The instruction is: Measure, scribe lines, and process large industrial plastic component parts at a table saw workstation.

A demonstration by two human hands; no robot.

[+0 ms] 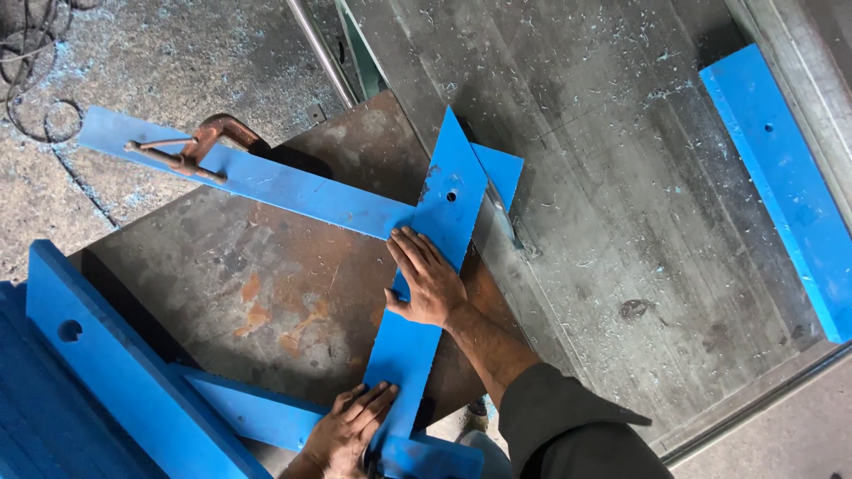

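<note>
A long blue plastic strip (444,204) with a small round hole lies diagonally across a rusty steel plate (257,284). My right hand (426,279) presses flat on the strip's middle. At the strip's near end my left hand (348,427) rests flat with its fingers on the edge. The strip crosses over a second blue strip (266,177), which a brown metal clamp (200,146) pins to the plate at the far left. Neither hand grips anything.
Thick blue bars (115,372) lie at the near left, one with a hole. Another blue bar (785,177) sits on the grey metal surface (612,177) at the right. Blue shavings dust the floor; a cable (31,62) coils at the top left.
</note>
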